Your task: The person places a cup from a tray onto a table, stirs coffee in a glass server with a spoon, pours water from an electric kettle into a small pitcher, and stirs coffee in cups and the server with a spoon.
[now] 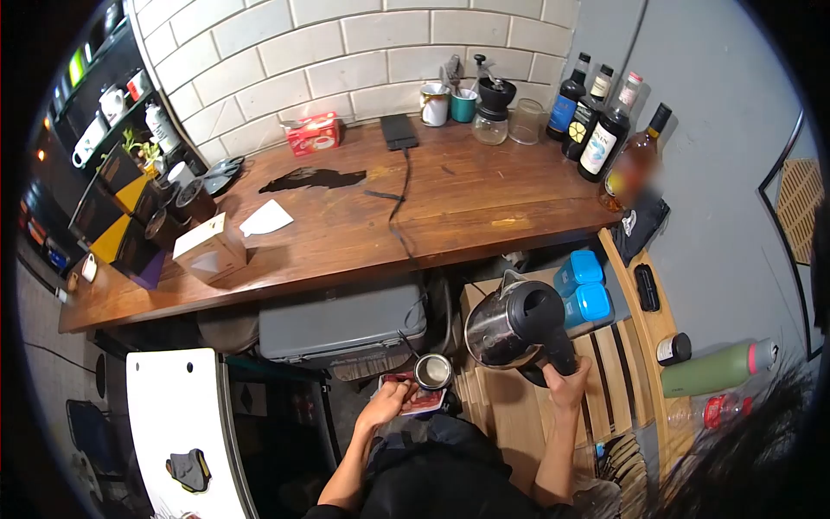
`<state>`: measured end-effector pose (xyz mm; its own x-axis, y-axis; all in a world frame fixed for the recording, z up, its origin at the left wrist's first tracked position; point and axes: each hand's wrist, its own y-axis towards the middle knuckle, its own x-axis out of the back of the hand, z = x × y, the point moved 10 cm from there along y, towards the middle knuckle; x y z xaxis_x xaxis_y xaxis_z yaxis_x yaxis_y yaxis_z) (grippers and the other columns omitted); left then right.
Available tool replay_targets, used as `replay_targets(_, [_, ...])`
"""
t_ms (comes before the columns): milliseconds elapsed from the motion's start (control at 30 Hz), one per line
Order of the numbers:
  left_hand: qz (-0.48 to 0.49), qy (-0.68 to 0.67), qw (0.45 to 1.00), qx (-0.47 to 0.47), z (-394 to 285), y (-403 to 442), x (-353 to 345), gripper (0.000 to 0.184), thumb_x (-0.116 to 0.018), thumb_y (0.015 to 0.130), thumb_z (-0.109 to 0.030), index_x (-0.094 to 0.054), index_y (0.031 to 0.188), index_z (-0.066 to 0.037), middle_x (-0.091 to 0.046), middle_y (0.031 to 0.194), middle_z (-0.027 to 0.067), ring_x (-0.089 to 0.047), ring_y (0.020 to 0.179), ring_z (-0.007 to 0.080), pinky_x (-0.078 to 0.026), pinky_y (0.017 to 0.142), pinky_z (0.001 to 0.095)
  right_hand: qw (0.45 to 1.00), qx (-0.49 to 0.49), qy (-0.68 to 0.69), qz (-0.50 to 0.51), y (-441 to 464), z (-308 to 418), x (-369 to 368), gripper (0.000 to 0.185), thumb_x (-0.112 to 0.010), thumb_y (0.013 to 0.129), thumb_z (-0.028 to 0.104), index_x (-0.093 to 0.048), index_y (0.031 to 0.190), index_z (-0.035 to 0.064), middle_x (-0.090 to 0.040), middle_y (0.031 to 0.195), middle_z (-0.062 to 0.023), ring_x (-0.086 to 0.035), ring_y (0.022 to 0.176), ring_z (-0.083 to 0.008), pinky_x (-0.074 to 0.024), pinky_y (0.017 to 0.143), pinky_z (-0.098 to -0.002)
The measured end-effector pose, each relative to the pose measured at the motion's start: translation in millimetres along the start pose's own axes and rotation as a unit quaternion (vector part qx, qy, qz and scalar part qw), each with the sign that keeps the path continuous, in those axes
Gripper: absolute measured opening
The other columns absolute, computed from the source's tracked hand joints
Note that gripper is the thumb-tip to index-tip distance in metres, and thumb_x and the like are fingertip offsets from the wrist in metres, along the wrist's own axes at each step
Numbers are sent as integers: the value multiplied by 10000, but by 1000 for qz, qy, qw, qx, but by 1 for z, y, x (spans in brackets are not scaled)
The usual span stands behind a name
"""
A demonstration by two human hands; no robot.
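Kettle (501, 327) clamped by hdl (559, 348) in R hand (568, 384), L hand (393, 401) curled by cup (433, 387), can't tell grip.

In the upper right of the frame, four bottles (598, 154) stood on the table (484, 203) near a glass (526, 124) and a grinder (494, 108). A red box (313, 135) sat upper left of centre, a cooler (341, 322) mid-frame, and a flask (709, 373) lay lower right.

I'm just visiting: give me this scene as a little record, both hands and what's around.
Right hand: grips a metal kettle by its black handle
Left hand: beside a round cup; grip unclear
Wooden counter: red box, hand coffee grinder, four bottles
Below counter level: grey lidded box, blue containers
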<state>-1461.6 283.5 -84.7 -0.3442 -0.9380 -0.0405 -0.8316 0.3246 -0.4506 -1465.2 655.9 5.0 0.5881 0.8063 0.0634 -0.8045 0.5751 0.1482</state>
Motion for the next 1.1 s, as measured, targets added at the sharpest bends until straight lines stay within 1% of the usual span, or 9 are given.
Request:
replay_targets(67, [-12,20,1000,-19,-3,-21,16,464,-377,1062,-329,-633,876,10,-502,639,-42,-432,553,56,-348,497,231,997,24,38,62,-12,41,-23,227,-613,683,-124,-474,792,19,-510,675,-23,-432,473,-63,-317,396,-232])
replay_targets(200, [29,26,999,-8,-3,-75,45,482,-386,1062,-350,-637,870,13,-505,628,-34,-427,550,53,-350,489,230,986,0,82,143,-47,105,-66,283,-555,678,-148,-422,560,72,-442,566,30,-389,422,-54,-275,380,-223])
replay_targets(233, [42,22,999,-1,-3,-91,50,492,-390,1062,-362,-639,862,13,-503,619,-32,-423,547,53,-350,487,231,985,1,83,152,-57,113,-71,283,-555,678,-148,-422,560,72,-442,566,30,-389,422,-54,-275,380,-223])
replay_targets(300, [18,-8,1000,-8,-4,-119,68,522,-395,1060,-393,-641,846,15,-502,601,-32,-421,541,57,-353,489,234,977,-10,77,201,-79,124,-88,55,-629,680,-72,-629,642,-32,-605,675,28,-525,614,-41,-400,537,-224])
replay_targets(467, [-107,-29,994,-24,8,-171,137,500,-400,1058,-399,-618,816,-18,-496,626,-35,-427,541,60,-338,492,233,971,-21,113,209,-134,134,-118,219,-587,653,-118,-513,547,58,-490,603,77,-425,542,-13,-277,465,-226])
replay_targets(700, [-224,-51,970,-79,15,-200,198,491,-384,1063,-395,-585,825,-15,-451,622,-43,-394,547,55,-300,484,235,939,-26,97,329,-213,142,-173,238,-599,648,-112,-497,533,69,-485,579,75,-414,498,-15,-262,447,-232])
replay_targets(900, [-294,-30,949,-106,49,-211,227,483,-387,1072,-348,-627,907,38,-535,671,2,-430,543,91,-412,551,263,917,-24,57,394,-257,146,-213,181,-606,653,-83,-523,548,37,-466,568,85,-407,519,-12,-278,464,-227])
replay_targets(967, [-309,33,948,-66,66,-213,235,567,-372,1056,-367,-678,838,58,-614,603,85,-626,603,176,-483,619,341,907,-21,37,419,-267,143,-223,176,-608,655,-74,-519,547,33,-463,564,89,-411,524,-11,-286,465,-228])
replay_targets(1100, [-336,18,941,-45,71,-223,239,579,-374,1053,-364,-683,785,45,-614,591,101,-640,616,196,-487,649,353,895,-9,20,445,-276,139,-241,159,-617,660,-58,-532,551,19,-466,557,87,-419,527,-9,-291,461,-225])
